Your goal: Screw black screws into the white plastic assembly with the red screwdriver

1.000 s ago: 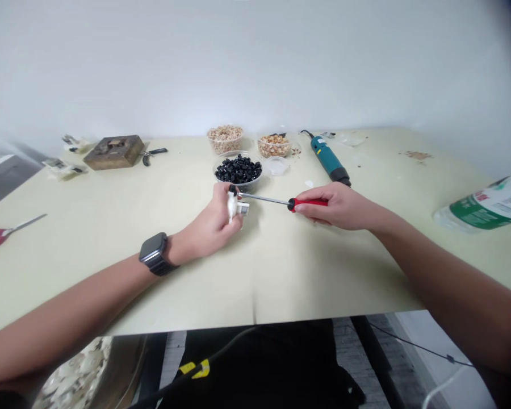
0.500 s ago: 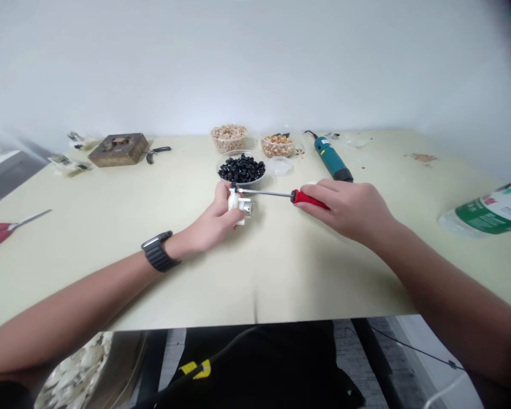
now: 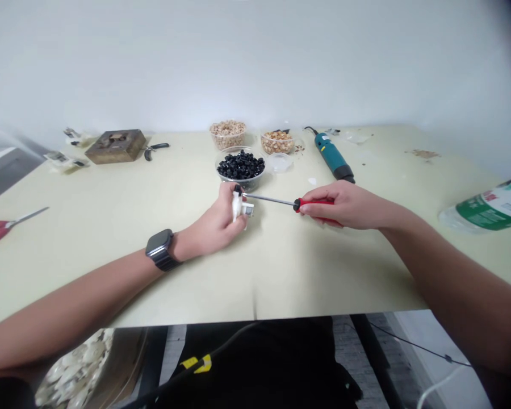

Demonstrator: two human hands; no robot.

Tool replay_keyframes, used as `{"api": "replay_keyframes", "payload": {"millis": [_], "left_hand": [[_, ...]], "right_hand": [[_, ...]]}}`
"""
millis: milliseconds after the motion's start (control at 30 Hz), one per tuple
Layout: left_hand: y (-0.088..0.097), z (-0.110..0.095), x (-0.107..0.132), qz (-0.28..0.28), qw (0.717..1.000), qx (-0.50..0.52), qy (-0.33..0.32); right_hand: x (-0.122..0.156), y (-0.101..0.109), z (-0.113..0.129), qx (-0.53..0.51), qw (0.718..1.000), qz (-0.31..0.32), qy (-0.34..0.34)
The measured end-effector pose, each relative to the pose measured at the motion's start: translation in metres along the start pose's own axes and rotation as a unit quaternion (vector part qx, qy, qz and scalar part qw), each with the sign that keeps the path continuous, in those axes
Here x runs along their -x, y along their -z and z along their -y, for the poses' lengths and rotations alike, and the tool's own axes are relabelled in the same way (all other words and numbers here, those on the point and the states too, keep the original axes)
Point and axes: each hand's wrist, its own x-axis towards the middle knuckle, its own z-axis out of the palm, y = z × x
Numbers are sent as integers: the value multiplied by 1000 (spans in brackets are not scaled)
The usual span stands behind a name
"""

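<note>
In left grip [image 3: 213, 228], branched white part [image 3: 237, 207]

We see smooth, shiny metal on the screwdriver's shaft [image 3: 272, 199] and plastic in its red handle [image 3: 317, 201]; the white part [image 3: 237, 207] also looks like plastic. Our tabletop [image 3: 123, 210] is smooth with a soft sheen, the front tub [image 3: 251, 184] clear glossy plastic, and the brown block [image 3: 117, 149] rough and dull.

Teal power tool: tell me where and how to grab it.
Probably around the middle of the teal power tool, from above, gripping across its length: it lies slanted on the table, its rounded body uncovered, dark end near the right hand, cord at the far end.
</note>
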Motion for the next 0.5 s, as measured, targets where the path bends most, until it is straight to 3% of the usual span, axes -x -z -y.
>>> {"api": "replay_keyframes", "payload": {"millis": [133, 233, 367, 500], "left_hand": [[2, 0, 1, 27, 999, -30, -15], [0, 1, 1, 37, 999, -12, 6], [-7, -2, -1, -39, 991, 119, 46], [-19, -13, -4, -111, 936, 299, 147]], "right_hand": [[-1, 6, -4, -68, 994, 78, -46], [0, 10, -5, -59, 991, 106, -55], [3, 9, 1, 31, 999, -6, -32], [-2, -6, 4, -16, 991, -123, -41]]}}
